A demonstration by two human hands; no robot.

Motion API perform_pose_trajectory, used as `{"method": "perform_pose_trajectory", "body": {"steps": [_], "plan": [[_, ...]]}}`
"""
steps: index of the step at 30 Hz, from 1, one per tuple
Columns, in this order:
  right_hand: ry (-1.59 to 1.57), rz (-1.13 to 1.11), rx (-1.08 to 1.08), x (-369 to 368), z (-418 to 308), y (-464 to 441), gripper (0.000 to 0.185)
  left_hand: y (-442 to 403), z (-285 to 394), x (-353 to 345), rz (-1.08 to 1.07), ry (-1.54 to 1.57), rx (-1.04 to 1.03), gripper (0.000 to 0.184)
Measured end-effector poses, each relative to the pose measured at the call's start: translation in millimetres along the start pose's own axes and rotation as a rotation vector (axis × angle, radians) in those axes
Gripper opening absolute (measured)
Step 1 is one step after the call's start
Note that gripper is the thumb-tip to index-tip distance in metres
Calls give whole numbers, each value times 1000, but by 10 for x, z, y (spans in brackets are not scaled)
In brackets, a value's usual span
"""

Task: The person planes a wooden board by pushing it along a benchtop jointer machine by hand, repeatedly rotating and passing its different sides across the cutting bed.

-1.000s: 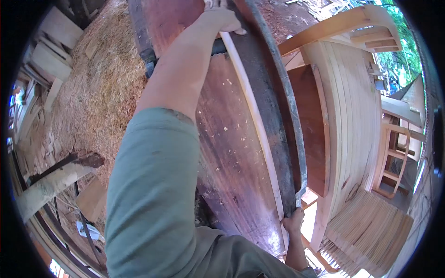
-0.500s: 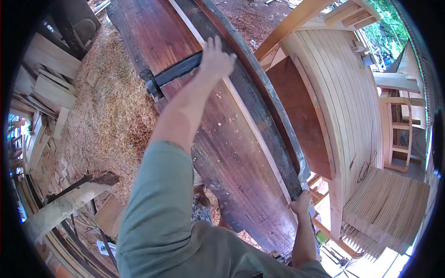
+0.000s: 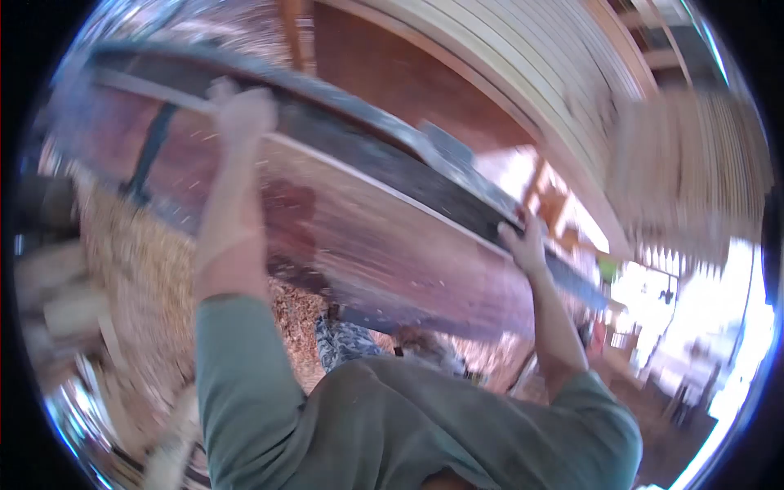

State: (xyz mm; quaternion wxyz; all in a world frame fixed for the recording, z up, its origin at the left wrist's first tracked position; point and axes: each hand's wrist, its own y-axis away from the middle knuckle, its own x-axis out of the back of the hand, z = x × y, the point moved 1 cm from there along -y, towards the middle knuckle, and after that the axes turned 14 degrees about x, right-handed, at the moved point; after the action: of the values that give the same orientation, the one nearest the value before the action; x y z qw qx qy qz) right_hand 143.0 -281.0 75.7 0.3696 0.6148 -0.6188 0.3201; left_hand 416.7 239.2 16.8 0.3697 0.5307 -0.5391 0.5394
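Observation:
A long, narrow wooden strip (image 3: 367, 173) lies along the dark fence (image 3: 327, 135) of a jointer-like machine with a reddish wooden bed (image 3: 408, 237). My left hand (image 3: 243, 114) is over the strip's farther part, its fingers bent across toward the fence and blurred by motion. My right hand (image 3: 524, 241) grips the strip near its closer end, thumb on the near side. A dark band (image 3: 151, 151) crosses the bed to the left of my left hand. The underside of the strip is hidden.
Wood shavings (image 3: 122, 237) cover the ground on the left, beside blurred wood pieces (image 3: 73, 314). Beyond the fence stand a reddish-brown panel (image 3: 384, 73) and a pale slatted wooden piece (image 3: 523, 65). Stacked thin boards (image 3: 686, 163) are at the right.
The view has swung, so the machine now runs more sideways across it. Both hands stay at the strip. The left hand looks farther left and more blurred.

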Motion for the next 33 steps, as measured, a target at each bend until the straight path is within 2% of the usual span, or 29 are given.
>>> {"method": "perform_pose_trajectory", "body": {"steps": [1, 3, 4, 5, 6, 7, 8, 9, 10, 11, 12, 13, 14, 16, 18, 20, 23, 26, 31, 33], "plan": [[98, 79, -97, 163, 354, 275, 75, -32, 52, 154, -187, 46, 43, 37], [224, 172, -324, 525, 1287, 845, 85, -243, 18, -866, 124, 115, 191, 46], [287, 121, -424, 764, 1446, 1048, 91, -273, -83, -979, 207, 130, 263, 50], [270, 136, -440, 934, 2052, 1400, 83, -257, 48, -950, 220, 112, 271, 50], [317, 23, -378, 1133, 2467, 1662, 85, -267, 90, -891, 153, 64, 157, 49], [-16, -11, -522, 1273, 2166, 1616, 88, -183, 103, -496, 37, 46, 121, 46], [146, -183, -326, 1353, 2705, 1810, 93, -82, 122, -70, -79, 31, 86, 43], [-31, -175, -245, 1337, 3319, 2022, 107, -123, 36, -106, -71, -60, 45, 39], [234, -407, -168, 1419, 2788, 1779, 126, -187, -118, -416, 117, 137, 199, 39], [378, -403, 38, 1364, 3049, 1935, 142, -168, -94, -145, -6, 49, 131, 40], [378, -452, -24, 1377, 2724, 1831, 147, -247, -122, -180, -189, -48, 112, 47], [494, -511, -238, 1342, 2493, 1722, 146, -246, -129, -365, -131, 87, 248, 50], [469, -436, -226, 1298, 2553, 1731, 141, -241, -117, -467, -59, 225, 374, 54], [566, -538, -259, 1344, 2597, 1696, 118, -210, -114, -277, -168, 266, 378, 60], [589, -495, -230, 1352, 2498, 1663, 99, -167, -63, -336, -116, 299, 394, 59], [622, -499, -234, 1348, 2304, 1573, 92, -157, -60, -332, -80, 326, 393, 59], [686, -525, -270, 1293, 2162, 1507, 86, -143, -83, -366, -13, 369, 389, 57], [696, -535, -266, 1295, 2232, 1507, 83, -137, -73, -319, -107, 357, 398, 57], [694, -536, -250, 1265, 2228, 1480, 79, -169, -132, -347, -92, 362, 398, 56], [706, -521, -272, 1250, 2306, 1488, 98, -213, -147, -388, -57, 340, 395, 55]]}}
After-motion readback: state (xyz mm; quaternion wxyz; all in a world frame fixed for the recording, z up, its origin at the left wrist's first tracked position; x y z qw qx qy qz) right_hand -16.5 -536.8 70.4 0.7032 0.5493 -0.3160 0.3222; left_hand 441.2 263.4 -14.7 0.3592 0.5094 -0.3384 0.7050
